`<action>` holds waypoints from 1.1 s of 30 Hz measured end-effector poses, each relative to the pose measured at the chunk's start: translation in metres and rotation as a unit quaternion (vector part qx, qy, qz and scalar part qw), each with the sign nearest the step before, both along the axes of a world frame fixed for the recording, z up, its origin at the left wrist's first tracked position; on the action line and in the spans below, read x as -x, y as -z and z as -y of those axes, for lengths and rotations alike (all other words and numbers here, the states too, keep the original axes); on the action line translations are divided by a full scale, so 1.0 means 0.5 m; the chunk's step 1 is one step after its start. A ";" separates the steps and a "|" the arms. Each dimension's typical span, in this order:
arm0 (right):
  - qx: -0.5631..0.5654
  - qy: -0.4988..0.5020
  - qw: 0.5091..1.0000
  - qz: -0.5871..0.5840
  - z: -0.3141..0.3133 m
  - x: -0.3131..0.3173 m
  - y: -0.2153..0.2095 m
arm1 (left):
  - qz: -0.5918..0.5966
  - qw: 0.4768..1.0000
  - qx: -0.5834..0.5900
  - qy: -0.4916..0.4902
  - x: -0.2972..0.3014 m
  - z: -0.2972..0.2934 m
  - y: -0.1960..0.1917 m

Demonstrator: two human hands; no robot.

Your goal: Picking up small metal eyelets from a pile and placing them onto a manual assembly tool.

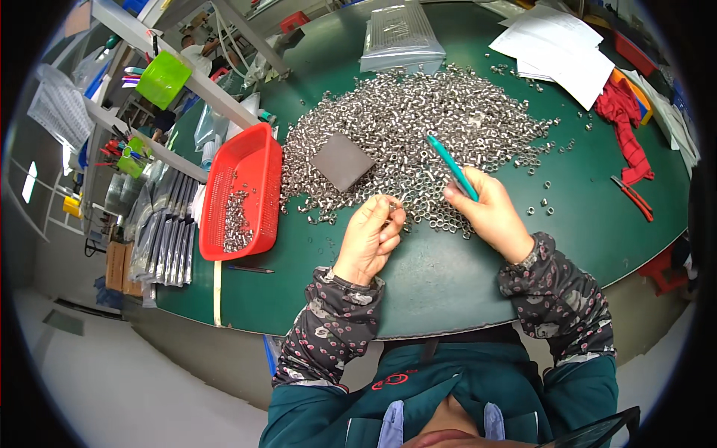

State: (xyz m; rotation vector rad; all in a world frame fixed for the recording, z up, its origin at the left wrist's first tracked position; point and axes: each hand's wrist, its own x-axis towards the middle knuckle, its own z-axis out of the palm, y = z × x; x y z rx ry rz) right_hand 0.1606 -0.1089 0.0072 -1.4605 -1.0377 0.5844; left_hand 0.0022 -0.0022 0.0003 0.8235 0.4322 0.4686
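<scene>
My left hand (367, 237) is closed in a pinch, with a small shiny metal ring (394, 203) between thumb and fingers; its details are too small to make out. My right hand (496, 215) grips a slim teal pen-shaped tool (449, 163), which slants up and to the left over the pile. Just beyond both hands spreads a wide heap of small metal rings (441, 112). A dark grey square block (343, 162) rests on the heap's left part, beyond my left hand.
Left of the heap, a red plastic basket (270, 179) holds some metal rings. The green table (441, 284) also carries clear plastic trays (402, 37), white papers (556, 48), a red cloth (624, 123) and red-handled pliers (635, 200). A metal shelf frame (224, 97) stands at left.
</scene>
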 end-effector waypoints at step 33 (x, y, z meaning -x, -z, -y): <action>0.055 -0.077 0.965 0.243 0.018 0.004 -0.022 | 0.060 0.997 0.004 -0.053 0.021 -0.040 0.008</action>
